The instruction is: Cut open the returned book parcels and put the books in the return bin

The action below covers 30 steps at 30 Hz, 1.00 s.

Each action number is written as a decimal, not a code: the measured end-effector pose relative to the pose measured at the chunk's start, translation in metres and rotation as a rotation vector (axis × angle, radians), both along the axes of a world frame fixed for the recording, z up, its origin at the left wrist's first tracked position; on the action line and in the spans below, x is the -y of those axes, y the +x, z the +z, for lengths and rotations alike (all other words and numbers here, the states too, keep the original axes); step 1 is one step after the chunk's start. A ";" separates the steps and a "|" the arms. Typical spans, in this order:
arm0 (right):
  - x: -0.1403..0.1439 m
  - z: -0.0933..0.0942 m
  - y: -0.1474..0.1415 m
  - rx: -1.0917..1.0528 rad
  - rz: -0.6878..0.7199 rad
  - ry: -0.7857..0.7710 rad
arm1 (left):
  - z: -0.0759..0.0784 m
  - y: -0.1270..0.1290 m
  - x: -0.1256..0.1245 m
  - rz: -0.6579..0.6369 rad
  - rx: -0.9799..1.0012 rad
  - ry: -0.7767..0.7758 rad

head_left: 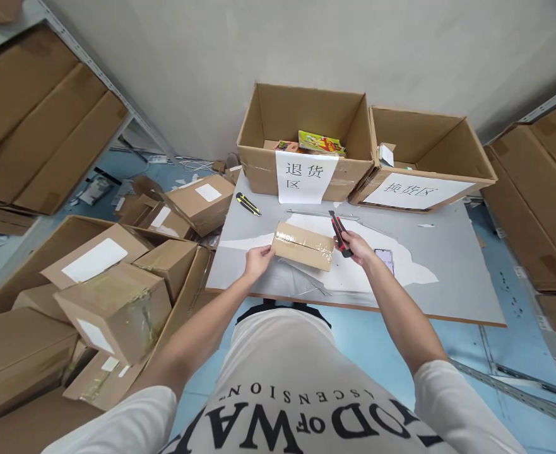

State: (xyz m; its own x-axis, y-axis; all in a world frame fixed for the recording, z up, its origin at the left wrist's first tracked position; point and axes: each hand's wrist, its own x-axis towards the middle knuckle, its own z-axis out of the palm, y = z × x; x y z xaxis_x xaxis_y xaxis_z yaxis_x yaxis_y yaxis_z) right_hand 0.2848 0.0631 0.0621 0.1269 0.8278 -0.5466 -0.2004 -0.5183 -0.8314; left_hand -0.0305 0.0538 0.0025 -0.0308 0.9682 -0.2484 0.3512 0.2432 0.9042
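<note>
Parcel (303,246), taped and brown, sits on the grey table (448,277) straight ahead of me at twelve o'clock. My left hand (257,261) pinches its near-left corner, at about eight o'clock on the box, fingers curled around the edge. My right hand (357,247) is wrapped tight around a red-and-black utility knife (339,232), whose tip points away from me just off the parcel's three o'clock end. A phone (384,258) lies just beyond that hand. Further out, a yellow cutter (248,204) rests at eleven o'clock, and two open labelled cartons (306,135) (424,157) stand at the far edge.
</note>
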 end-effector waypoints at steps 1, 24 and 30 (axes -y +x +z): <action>-0.009 0.000 0.000 0.029 0.038 -0.005 | -0.004 0.002 0.009 0.039 0.030 -0.012; 0.010 -0.035 0.007 0.133 0.056 0.157 | 0.003 -0.001 0.022 -0.037 -0.372 0.068; 0.076 -0.045 0.028 0.198 -0.003 0.171 | 0.023 0.026 -0.004 -0.479 -0.601 0.330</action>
State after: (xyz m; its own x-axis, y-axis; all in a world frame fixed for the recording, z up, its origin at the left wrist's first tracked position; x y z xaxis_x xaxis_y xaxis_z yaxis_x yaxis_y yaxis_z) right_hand 0.3123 -0.0126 0.0167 0.2197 0.9057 -0.3626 -0.0263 -0.3661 -0.9302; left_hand -0.0049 0.0576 0.0258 0.3660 0.9303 -0.0222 0.7943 -0.2999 0.5283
